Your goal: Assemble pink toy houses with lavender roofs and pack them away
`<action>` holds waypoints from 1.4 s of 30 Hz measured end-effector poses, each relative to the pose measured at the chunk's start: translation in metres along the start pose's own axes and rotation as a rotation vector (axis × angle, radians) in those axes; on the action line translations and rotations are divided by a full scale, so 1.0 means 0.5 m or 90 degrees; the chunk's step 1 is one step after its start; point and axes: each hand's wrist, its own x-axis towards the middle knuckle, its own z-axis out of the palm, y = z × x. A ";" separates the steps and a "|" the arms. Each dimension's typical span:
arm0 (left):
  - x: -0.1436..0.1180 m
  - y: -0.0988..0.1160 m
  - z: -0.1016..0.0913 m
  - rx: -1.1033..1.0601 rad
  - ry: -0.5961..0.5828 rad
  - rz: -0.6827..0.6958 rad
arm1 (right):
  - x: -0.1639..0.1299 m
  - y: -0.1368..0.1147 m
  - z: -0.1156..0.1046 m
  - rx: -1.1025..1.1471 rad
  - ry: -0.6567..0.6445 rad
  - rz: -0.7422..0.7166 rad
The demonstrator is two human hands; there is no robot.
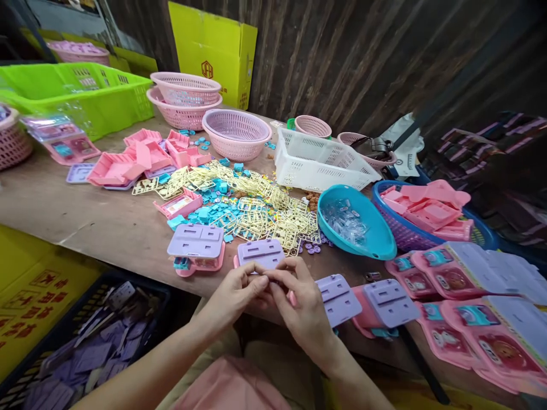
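Note:
My left hand [237, 293] and my right hand [305, 310] meet at the table's front edge, thumbs and fingertips pinched together. Whatever they hold is too small or hidden by the fingers. Just behind them lies a pink toy piece with a purple slotted lid [260, 253]. A similar lidded toy [196, 242] stands to the left, with pink and blue parts under its lid. Two more purple lids, one nearer [339, 299] and one farther right [391, 302], sit beside my right hand. Cream plastic frames [252, 222] and blue pieces [203, 214] are heaped beyond.
A teal bowl [384, 228] with clear parts and a white basket [294, 171] stand behind. Pink toy sets [457, 336] cover the right side. Pink housings [113, 165] lie left, near a green crate [119, 102]. A dark crate [158, 296] of purple parts is below left.

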 end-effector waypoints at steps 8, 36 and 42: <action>-0.025 -0.017 -0.022 0.014 0.072 -0.037 | -0.027 -0.005 0.045 -0.169 0.085 -0.084; 0.080 -0.031 -0.077 0.642 0.215 0.222 | -0.082 0.063 0.114 -0.054 0.186 0.164; 0.081 -0.027 -0.071 0.660 0.228 0.205 | -0.079 0.061 0.107 -0.146 0.179 0.103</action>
